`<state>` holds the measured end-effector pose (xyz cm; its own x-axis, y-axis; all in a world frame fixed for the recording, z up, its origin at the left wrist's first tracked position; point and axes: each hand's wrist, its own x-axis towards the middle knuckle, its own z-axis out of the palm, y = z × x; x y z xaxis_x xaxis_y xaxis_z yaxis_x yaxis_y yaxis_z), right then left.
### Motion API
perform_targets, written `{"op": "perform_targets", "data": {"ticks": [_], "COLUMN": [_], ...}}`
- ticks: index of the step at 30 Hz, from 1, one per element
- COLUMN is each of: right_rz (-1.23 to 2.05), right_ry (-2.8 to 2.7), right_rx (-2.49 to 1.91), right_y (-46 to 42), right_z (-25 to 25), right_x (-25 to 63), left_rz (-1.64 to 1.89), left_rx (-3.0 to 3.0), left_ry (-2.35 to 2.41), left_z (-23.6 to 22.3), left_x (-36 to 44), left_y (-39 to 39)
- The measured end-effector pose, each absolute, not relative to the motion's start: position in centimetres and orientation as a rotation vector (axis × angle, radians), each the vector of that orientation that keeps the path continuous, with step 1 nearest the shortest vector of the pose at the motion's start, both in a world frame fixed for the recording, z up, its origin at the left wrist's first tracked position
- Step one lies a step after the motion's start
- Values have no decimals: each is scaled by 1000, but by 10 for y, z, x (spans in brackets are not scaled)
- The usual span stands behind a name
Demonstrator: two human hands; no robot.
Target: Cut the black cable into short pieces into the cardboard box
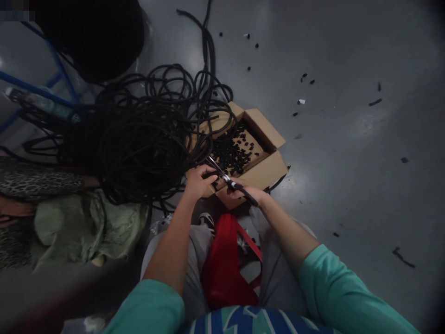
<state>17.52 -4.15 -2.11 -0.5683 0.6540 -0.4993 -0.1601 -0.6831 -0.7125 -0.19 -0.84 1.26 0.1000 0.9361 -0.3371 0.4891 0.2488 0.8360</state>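
Observation:
My right hand (238, 188) is closed around black-handled shears (231, 183), whose slim metal blades point up and left over the near edge of an open cardboard box (266, 127). Close to the blades, my left hand (200, 181) is closed, with its thumb and fingers on a black cord (209, 175). Many short black cut pieces (231, 155) lie inside the box. A large tangle of black cord (142, 134) spreads left of the box, and some loops hang over its left side.
A red stool (222, 264) stands between my legs. At the left are another person's arm (45, 178) and green cloth (90, 227). A blue metal frame (57, 69) and a big dark bundle (100, 37) stand behind. Small black scraps (312, 82) dot the grey floor.

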Motion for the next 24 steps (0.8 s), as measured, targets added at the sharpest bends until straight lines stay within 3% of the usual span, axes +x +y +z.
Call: {"op": "perform_targets", "data": {"ticks": [12, 24], "right_rz": [1814, 1636], "right_ry": [-1298, -1485], "right_rx": [-1425, -1528], "right_y": [-45, -49], "right_z": [-39, -36], "right_x": [174, 168], "left_rz": [390, 198], "left_rx": [1609, 1691], "left_ry": [1824, 1963], "left_z": [10, 14], "left_x": [-6, -2], "left_y": [-6, -8]}}
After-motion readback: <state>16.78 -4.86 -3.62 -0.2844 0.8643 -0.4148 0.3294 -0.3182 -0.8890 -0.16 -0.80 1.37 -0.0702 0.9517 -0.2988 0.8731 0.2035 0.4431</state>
